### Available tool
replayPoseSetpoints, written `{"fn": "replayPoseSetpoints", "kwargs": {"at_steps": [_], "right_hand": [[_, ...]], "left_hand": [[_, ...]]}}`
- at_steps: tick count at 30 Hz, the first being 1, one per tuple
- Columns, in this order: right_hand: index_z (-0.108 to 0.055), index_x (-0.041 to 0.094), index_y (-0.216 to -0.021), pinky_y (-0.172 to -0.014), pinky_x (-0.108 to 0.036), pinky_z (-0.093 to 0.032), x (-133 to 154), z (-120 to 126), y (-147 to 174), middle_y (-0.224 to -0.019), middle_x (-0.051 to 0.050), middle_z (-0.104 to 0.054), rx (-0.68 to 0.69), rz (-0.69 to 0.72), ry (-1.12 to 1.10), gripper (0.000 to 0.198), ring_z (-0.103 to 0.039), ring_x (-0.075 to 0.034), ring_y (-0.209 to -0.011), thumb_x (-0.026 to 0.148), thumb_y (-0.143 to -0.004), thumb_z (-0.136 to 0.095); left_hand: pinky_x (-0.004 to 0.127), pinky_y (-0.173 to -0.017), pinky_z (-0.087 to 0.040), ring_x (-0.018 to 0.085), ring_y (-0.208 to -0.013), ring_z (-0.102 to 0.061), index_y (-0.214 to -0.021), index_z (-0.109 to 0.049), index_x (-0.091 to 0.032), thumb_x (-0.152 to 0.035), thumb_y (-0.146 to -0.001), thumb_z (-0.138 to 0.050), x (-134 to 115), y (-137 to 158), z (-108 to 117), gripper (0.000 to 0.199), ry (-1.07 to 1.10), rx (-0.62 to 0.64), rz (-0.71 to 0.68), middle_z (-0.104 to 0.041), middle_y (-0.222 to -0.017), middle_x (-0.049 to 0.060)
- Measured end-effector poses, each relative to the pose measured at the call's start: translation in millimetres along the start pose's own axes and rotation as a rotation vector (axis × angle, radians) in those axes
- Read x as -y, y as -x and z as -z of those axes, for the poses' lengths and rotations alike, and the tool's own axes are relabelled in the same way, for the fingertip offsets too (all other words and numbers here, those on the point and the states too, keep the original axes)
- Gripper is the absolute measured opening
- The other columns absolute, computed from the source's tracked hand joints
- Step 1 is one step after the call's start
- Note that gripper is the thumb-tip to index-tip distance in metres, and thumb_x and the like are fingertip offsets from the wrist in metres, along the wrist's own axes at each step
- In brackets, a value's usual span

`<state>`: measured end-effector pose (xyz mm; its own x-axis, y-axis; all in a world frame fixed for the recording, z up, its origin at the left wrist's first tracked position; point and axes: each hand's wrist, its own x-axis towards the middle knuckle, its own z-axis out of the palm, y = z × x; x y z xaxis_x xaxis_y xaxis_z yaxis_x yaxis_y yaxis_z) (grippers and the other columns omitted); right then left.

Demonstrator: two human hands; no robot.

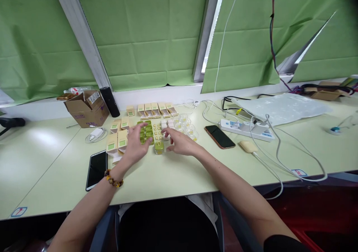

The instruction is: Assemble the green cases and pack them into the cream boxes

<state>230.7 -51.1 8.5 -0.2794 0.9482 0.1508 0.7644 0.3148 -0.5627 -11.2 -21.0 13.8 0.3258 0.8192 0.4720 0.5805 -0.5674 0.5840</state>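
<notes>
A small clear jar with a green lid [159,147] stands upright on the table between my hands. My left hand [135,142] is open, fingers apart, over the edge of a group of green lids [148,132]; whether it touches them I cannot tell. My right hand [180,142] is open beside the jar, fingers bent and apart, with nothing visible in them. Behind the jar lie several small cream pieces with gold-coloured parts [157,132]. White round pieces [167,123] and clear cups [186,126] sit behind my right hand, partly hidden by it.
Several open cream boxes [155,111] line the back, with more boxes [112,144] at left. A phone [97,169] lies left, another [219,136] right. Beyond are a power strip [246,129], a cream charging case [248,146] and loose cables. A cardboard box [88,110] stands back left.
</notes>
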Motion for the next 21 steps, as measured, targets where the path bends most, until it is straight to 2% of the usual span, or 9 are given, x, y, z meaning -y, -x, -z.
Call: {"fn": "replayPoseSetpoints", "kwargs": {"at_steps": [3,6,9,12,15,17,21], "right_hand": [[-0.054,0.029,-0.142,-0.075,-0.033,-0.047,-3,6,6,-0.13,-0.009,-0.068,-0.01,0.001,0.026,0.072,-0.068,-0.022,-0.089,0.021,-0.077,-0.086],[-0.053,0.027,-0.146,-0.079,-0.036,-0.05,-6,-6,11,-0.137,-0.013,-0.065,-0.025,0.013,0.011,0.072,-0.069,-0.024,-0.093,0.025,-0.08,-0.085],[-0.047,0.024,-0.152,-0.087,-0.039,-0.053,-11,-26,11,-0.144,-0.017,-0.06,-0.014,0.013,-0.035,0.081,-0.07,-0.026,-0.099,0.029,-0.081,-0.086],[-0.045,0.02,-0.153,-0.094,-0.043,-0.053,-16,-40,8,-0.143,-0.019,-0.06,-0.022,-0.002,-0.061,0.087,-0.069,-0.029,-0.105,0.031,-0.078,-0.089],[-0.046,0.018,-0.151,-0.096,-0.044,-0.053,-20,-42,7,-0.14,-0.019,-0.06,-0.032,-0.003,-0.087,0.085,-0.069,-0.029,-0.105,0.03,-0.078,-0.089],[-0.047,0.017,-0.15,-0.096,-0.043,-0.054,-21,-40,8,-0.139,-0.019,-0.06,-0.023,-0.004,-0.101,0.084,-0.069,-0.028,-0.104,0.028,-0.078,-0.089],[-0.044,0.018,-0.151,-0.098,-0.043,-0.053,-19,-36,12,-0.143,-0.02,-0.057,-0.012,0.005,-0.116,0.086,-0.068,-0.027,-0.105,0.027,-0.079,-0.089]], "left_hand": [[0.055,-0.117,-0.038,0.033,-0.136,-0.048,-0.136,-0.057,-0.026,-0.032,-0.091,-0.065,-3,-16,27,0.046,-0.042,-0.13,-0.047,-0.062,-0.139,0.011],[0.057,-0.116,-0.036,0.034,-0.133,-0.047,-0.134,-0.058,-0.026,-0.029,-0.093,-0.06,-2,-42,47,0.041,-0.171,-0.159,-0.055,-0.067,-0.135,0.009],[0.058,-0.112,-0.034,0.036,-0.13,-0.046,-0.13,-0.062,-0.024,-0.028,-0.094,-0.056,12,-83,52,0.036,-0.327,-0.15,0.002,-0.071,-0.127,0.011],[0.059,-0.108,-0.033,0.042,-0.129,-0.043,-0.124,-0.068,-0.023,-0.03,-0.091,-0.057,41,-129,41,0.035,-0.47,0.005,0.094,-0.072,-0.12,0.014],[0.059,-0.107,-0.033,0.048,-0.131,-0.04,-0.13,-0.068,-0.021,-0.032,-0.078,-0.069,73,-163,18,0.054,-0.576,0.262,0.229,-0.069,-0.127,0.019],[0.06,-0.107,-0.033,0.05,-0.132,-0.041,-0.129,-0.07,-0.02,-0.035,-0.069,-0.076,88,-175,2,0.062,-0.576,0.318,0.264,-0.066,-0.132,0.022],[0.062,-0.108,-0.033,0.052,-0.137,-0.04,-0.128,-0.069,-0.02,-0.045,-0.064,-0.081,105,-185,-26,0.07,-0.568,0.358,0.313,-0.062,-0.138,0.026]]}}
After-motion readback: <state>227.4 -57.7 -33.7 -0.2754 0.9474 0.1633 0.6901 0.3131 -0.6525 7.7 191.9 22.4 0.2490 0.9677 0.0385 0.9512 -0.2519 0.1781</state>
